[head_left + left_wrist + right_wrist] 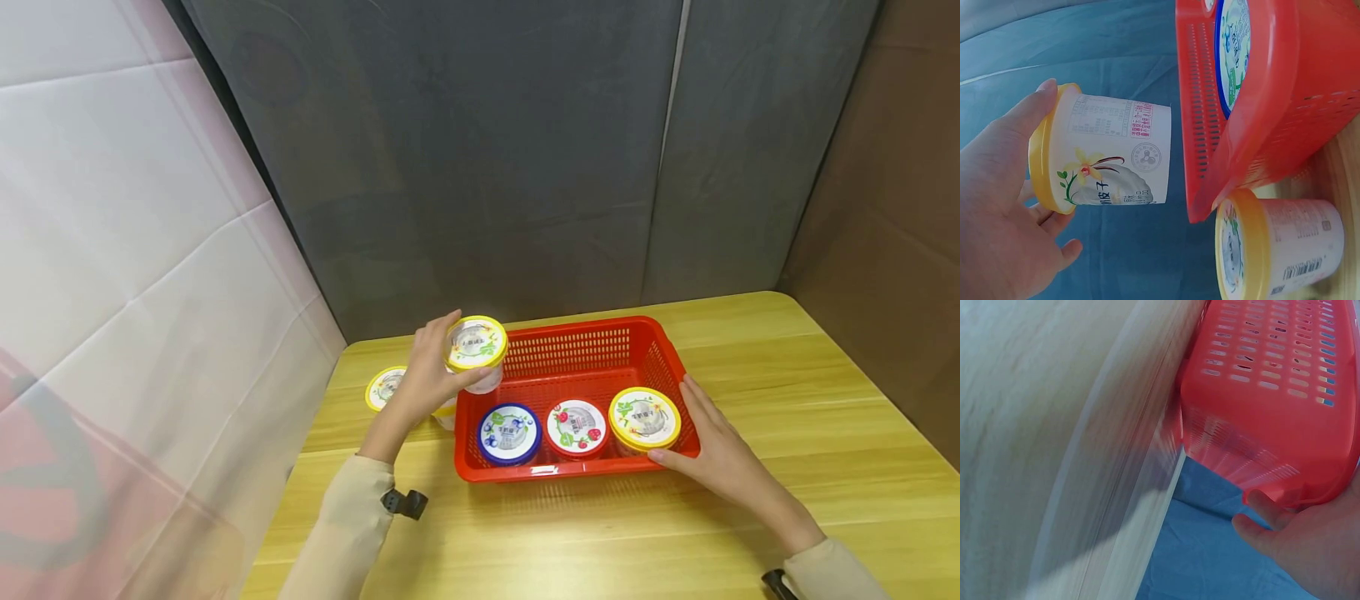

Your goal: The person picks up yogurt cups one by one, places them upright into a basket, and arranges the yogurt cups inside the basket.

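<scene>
My left hand (429,375) holds a yellow-lidded paper tub (477,343) by its lid, thumb and fingers on opposite sides. In the head view the tub overlaps the back left part of the red plastic basket (480,475). Flower and dessert pictures mark its white side (1116,153). At the basket's right end, my right hand (723,450) grips the rim, thumb by the front corner and fingers along the side. Inside, along the front, stand a blue-lidded tub (509,434), a red-lidded tub (577,429) and another yellow-lidded tub (645,418).
Left of the basket, two more yellow-lidded tubs stand on the wooden table (600,542): one farther out (386,388), another close to the basket (1297,244), partly hidden by my left hand in the head view. A dark cloth wall (487,167) rises behind.
</scene>
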Motion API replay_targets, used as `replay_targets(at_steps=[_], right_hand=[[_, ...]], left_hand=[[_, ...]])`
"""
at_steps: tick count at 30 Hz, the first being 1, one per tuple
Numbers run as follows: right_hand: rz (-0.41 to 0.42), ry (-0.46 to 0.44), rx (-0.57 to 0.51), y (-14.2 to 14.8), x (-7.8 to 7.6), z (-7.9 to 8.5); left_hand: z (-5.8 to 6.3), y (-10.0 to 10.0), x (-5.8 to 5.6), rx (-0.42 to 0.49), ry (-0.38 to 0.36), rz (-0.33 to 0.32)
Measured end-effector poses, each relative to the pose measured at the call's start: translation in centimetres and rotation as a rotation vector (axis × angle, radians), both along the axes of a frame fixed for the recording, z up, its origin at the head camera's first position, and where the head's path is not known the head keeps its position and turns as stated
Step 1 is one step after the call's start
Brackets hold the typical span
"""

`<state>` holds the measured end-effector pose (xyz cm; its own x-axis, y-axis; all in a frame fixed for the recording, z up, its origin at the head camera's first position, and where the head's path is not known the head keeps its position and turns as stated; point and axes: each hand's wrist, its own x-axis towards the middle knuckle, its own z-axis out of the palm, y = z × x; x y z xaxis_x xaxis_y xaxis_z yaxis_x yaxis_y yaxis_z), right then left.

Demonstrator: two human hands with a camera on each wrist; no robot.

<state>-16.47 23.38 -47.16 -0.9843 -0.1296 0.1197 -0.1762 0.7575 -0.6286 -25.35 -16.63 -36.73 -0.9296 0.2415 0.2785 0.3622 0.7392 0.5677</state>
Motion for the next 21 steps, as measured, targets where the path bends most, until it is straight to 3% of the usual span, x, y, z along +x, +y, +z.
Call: replay_targets(at_steps=[10,21], right_hand=[[-0.004,-0.002,-0.005,-0.1,0.0,-0.1],[-0.006,0.006,-0.005,0.0,0.0,-0.1]], left_hand=[[-0.4,1.6,-2.3,-0.062,0.014,-0.041],[-1.1,2.8,-3.4,-0.081,-0.041,-0.071]])
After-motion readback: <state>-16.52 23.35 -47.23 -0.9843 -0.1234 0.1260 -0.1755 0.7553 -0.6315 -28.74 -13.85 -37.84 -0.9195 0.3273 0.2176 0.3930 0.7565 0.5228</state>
